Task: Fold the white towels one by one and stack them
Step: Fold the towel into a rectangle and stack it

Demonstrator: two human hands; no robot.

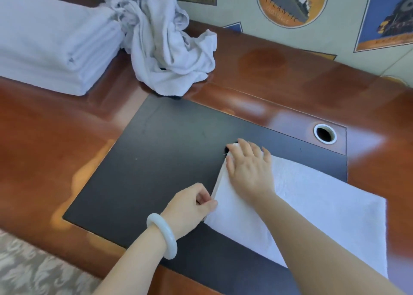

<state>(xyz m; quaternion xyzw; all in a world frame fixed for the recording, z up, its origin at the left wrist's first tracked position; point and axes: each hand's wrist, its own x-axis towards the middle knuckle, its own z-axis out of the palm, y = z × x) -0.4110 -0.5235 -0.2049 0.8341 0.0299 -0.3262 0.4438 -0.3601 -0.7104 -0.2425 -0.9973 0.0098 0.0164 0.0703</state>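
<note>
I am looking at the white towel (312, 205), which is lying flat on the right half of the dark panel (156, 160) set into the glossy wooden surface (44, 138), its right side running out over the wood. The right hand (248, 167) is lying palm down on the towel's far left corner, fingers spread and pressing the cloth flat. The left hand (190, 205) is sitting just beside the towel's left edge, nearer to me, and its thumb and curled fingers are pinching that edge. Both hands are working along the same left edge, close together but not touching. A pale bangle (164, 236) is sitting on the left wrist.

Beyond the right hand, a round cable hole (325, 133) is showing in the panel's far right corner. Well apart, at the far left of the surface, a stack of folded towels (51, 42) is resting, and a heap of unfolded towels (165, 37) is slumping against its right side. A wall (234, 8) with printed ship and train pictures is running behind the surface, and patterned carpet (26, 272) is showing at the lower left.
</note>
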